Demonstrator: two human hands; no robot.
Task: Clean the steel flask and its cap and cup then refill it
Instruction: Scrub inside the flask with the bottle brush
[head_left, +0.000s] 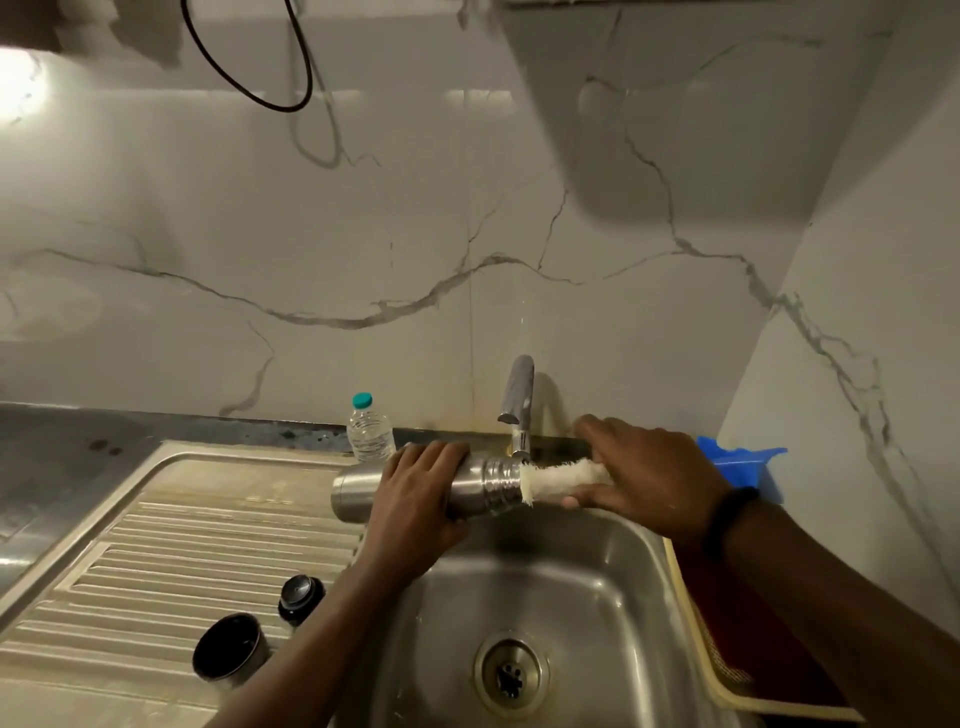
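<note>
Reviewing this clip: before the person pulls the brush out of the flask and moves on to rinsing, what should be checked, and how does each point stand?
1. Left hand grips the flask: ok.
2. Right hand holds the white brush at the flask mouth: ok.
3. Flask mouth held over the sink: ok.
4. Tap running: cannot tell.
5. Cap and cup within reach on the drainboard: ok.
6. Inside of flask clean: cannot tell.

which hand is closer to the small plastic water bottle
Left. The left hand grips the steel flask just in front of the plastic water bottle. The right hand holds the white scrubber at the flask's mouth, beyond the tap.
</note>
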